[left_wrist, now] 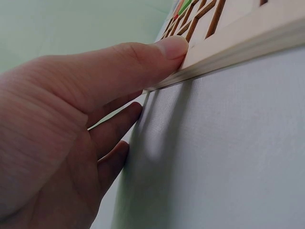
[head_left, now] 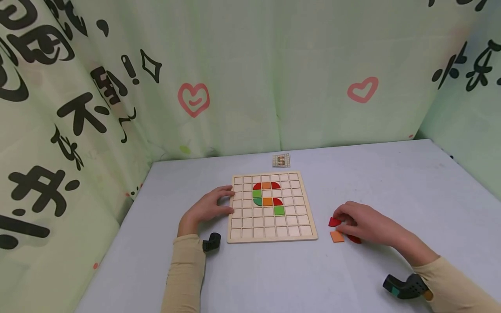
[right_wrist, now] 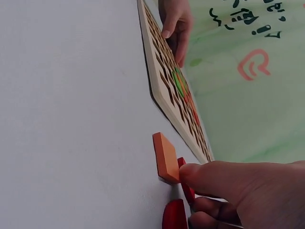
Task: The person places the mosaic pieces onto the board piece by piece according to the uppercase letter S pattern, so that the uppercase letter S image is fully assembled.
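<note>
A wooden grid board (head_left: 254, 239) lies flat, with several coloured tiles in its cells: red quarter-rounds (head_left: 275, 185), orange squares (head_left: 267, 201), green squares (head_left: 279, 211) and a darker green quarter-round (head_left: 257, 201). My left hand (head_left: 207, 206) rests against the board's left edge, thumb and fingers fairly straight and spread; its thumb (left_wrist: 171, 47) touches the rim. To the right of the board, my right hand (head_left: 364, 221) pinches a red tile (head_left: 334, 222) at the tabletop. Beside that thumb lies an orange square tile (right_wrist: 165, 157). Another red piece (right_wrist: 175, 214) is partly hidden under the hand.
A small card with a printed grid (head_left: 281, 160) lies behind the board. The white table (head_left: 274, 278) is bordered by pale green curtains (head_left: 242, 87) with black writing and pink hearts. Black wrist devices (head_left: 405, 287) sit at both sleeves.
</note>
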